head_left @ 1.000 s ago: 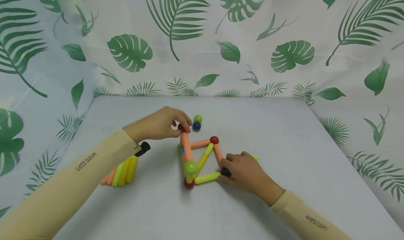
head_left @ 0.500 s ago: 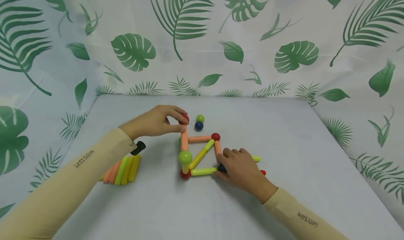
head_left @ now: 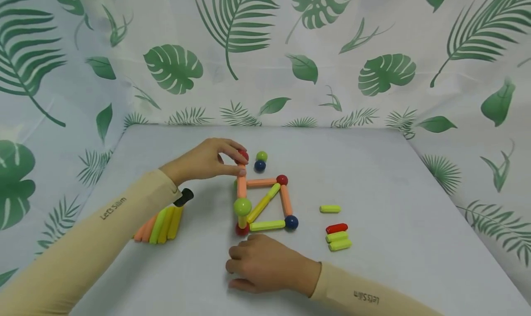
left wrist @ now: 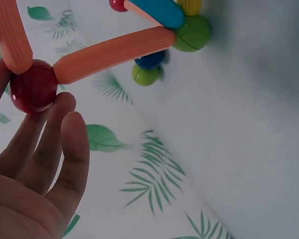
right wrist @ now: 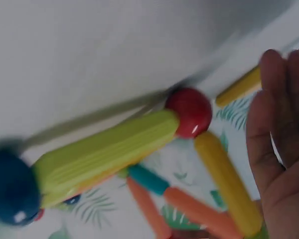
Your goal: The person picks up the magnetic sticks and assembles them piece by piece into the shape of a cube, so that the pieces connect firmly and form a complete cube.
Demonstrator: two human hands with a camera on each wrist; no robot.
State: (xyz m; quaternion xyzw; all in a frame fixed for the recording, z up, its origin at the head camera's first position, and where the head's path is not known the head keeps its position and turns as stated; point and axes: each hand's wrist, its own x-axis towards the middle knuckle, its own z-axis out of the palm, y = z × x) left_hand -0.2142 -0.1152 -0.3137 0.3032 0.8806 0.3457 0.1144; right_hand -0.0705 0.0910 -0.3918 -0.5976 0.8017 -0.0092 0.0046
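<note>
Leaf-print cloth [head_left: 373,39], ribbed rods, glossy balls

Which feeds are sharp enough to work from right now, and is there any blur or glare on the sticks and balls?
Head view: evenly lit, sharp, soft shadows only; the left hand pinching the red ball reads clearly. Left wrist view: close and tilted, red ball fairly sharp, table surface hazy. Right wrist view: dim, motion-smeared; the yellow-green stick and right hand are soft, with small glints on the balls.
</note>
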